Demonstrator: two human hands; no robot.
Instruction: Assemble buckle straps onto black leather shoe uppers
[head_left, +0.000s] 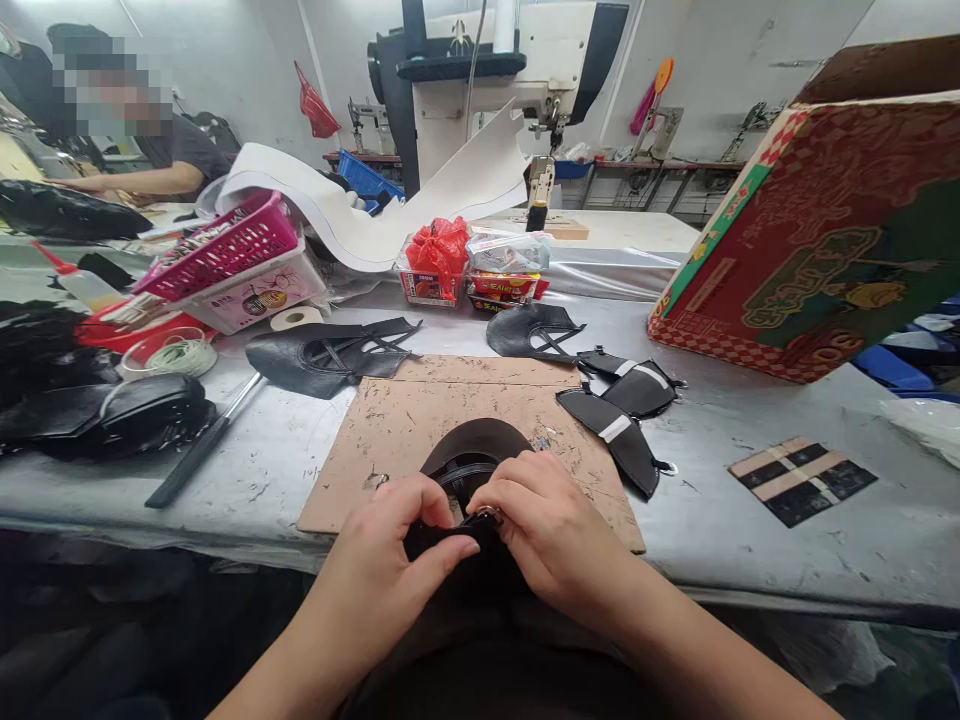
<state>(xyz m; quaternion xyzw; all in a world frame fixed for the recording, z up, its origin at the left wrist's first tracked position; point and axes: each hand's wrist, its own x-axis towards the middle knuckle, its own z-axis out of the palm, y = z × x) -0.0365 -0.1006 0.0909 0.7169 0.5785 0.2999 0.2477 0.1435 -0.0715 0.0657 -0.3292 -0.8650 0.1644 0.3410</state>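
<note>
A black leather piece with a rounded edge and straps across it lies at the front of the brown cardboard sheet, partly hidden by my hands. My left hand pinches its near edge between thumb and fingers. My right hand is closed on the same edge, close beside the left. A small shiny metal fitting shows at the right fingertips; its exact kind is unclear. Two black leather parts with white strips rest right of the board. More strapped black leather pieces lie beyond it.
A sewing machine stands behind the table. A red carton is at the right, a pink basket at the left. A black-handled tool lies left of the board. Another person works at the far left.
</note>
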